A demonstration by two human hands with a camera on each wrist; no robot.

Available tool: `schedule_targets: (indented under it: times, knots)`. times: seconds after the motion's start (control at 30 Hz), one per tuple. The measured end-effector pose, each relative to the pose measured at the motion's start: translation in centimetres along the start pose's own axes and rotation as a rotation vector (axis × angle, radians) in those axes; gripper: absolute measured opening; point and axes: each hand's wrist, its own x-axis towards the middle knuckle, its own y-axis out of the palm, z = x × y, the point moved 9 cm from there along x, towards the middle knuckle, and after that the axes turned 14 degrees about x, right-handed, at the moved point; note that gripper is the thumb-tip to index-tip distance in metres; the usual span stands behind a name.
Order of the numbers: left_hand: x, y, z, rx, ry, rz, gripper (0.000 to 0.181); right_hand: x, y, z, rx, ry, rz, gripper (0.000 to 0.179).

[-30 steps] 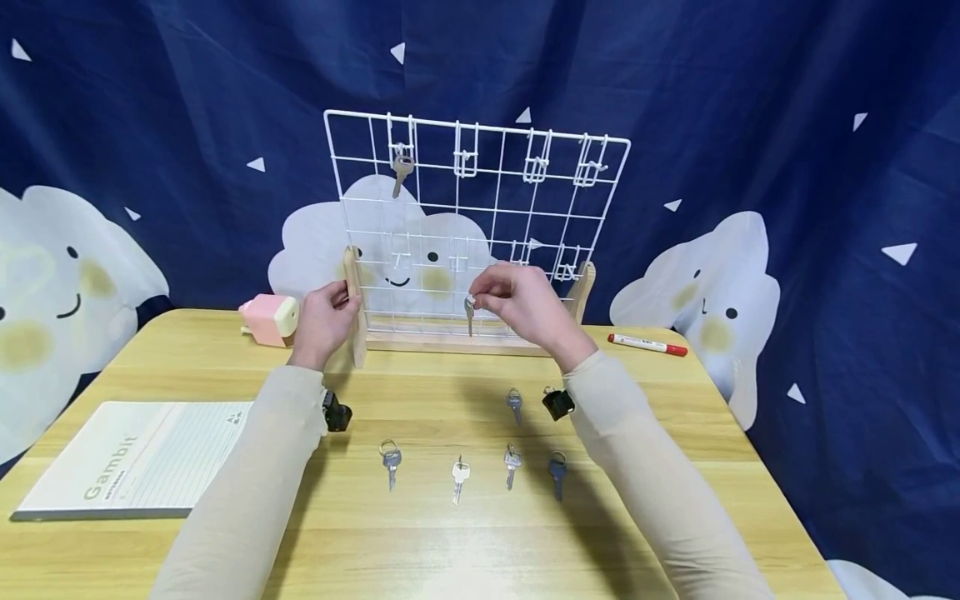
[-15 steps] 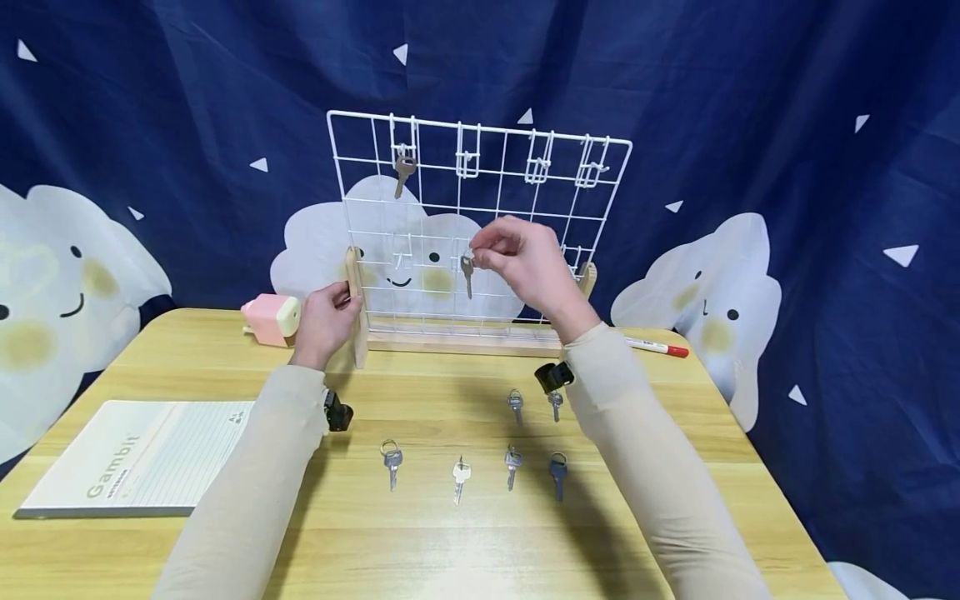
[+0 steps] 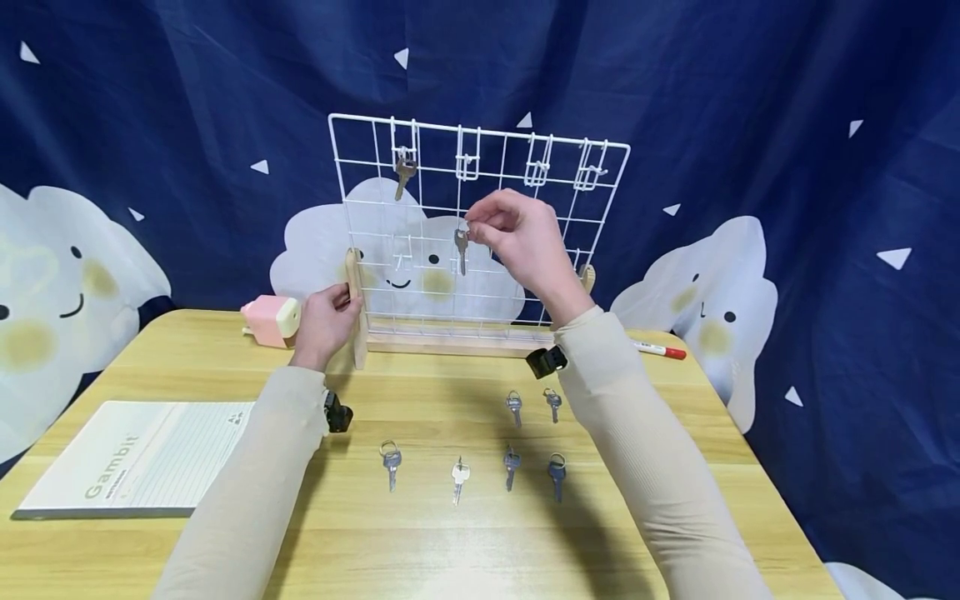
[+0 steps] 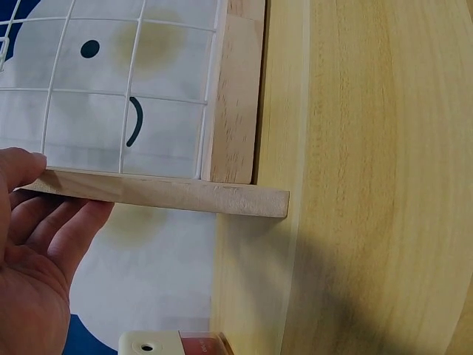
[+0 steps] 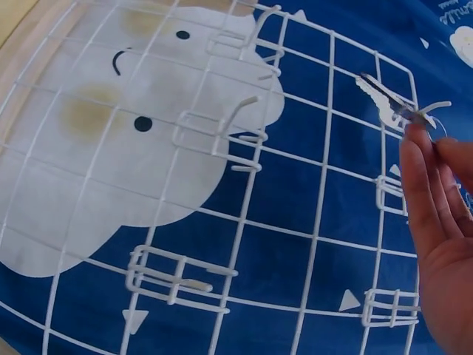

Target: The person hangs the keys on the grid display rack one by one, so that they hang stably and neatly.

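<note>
My right hand (image 3: 525,246) pinches a key (image 3: 461,250) by its ring between thumb and fingertips. That key hangs blade down before the white wire grid rack (image 3: 510,133), below the second upper hook (image 3: 467,171). In the right wrist view, the fingertips stand near the grid with the key (image 5: 388,103) beyond them. Another key (image 3: 405,175) hangs on the upper left hook. My left hand (image 3: 326,325) grips the rack's left wooden post (image 3: 356,308), thumb on one side and fingers on the other, as the left wrist view shows. Part of the lower grid is hidden behind the right hand.
Several keys lie on the wooden table (image 3: 420,550), among them a ringed key (image 3: 391,462) and a pale key (image 3: 460,477). A notebook (image 3: 135,458) lies left, a pink sharpener-like object (image 3: 272,320) behind it. A red-capped marker (image 3: 663,350) lies right.
My right hand has risen with the key from low before the grid to about its middle height, moving slightly left. The left hand stays on the post.
</note>
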Motion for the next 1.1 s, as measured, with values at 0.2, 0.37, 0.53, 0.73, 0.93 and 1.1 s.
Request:
schedule_targets:
  times: [0.2, 0.37, 0.53, 0.73, 0.93, 1.1]
  knots:
    - [-0.1, -0.1, -0.1, -0.001, 0.006, -0.001, 0.050, 1.3, -1.2, 1.2, 0.067, -0.043, -0.133, 0.009]
    - [-0.1, -0.2, -0.2, 0.001, 0.024, -0.011, 0.048, 2.5, -1.5, 1.9, 0.094, -0.056, -0.192, 0.009]
    - [-0.1, -0.2, -0.2, 0.004, 0.032, -0.018, 0.048, 3.2, -1.8, 2.4, 0.138, -0.052, -0.241, 0.010]
    - [-0.1, -0.1, -0.3, 0.003, 0.031, -0.017, 0.048, 3.6, -2.0, 2.6, 0.192, -0.024, -0.284, 0.008]
    - [-0.1, -0.2, -0.3, 0.011, 0.033, -0.025, 0.047, 3.9, -2.0, 2.2, 0.228, -0.006, -0.315, 0.007]
    - [-0.1, -0.1, -0.1, 0.011, 0.039, -0.032, 0.047, 4.0, -1.7, 1.1, 0.220, 0.024, -0.318, 0.007]
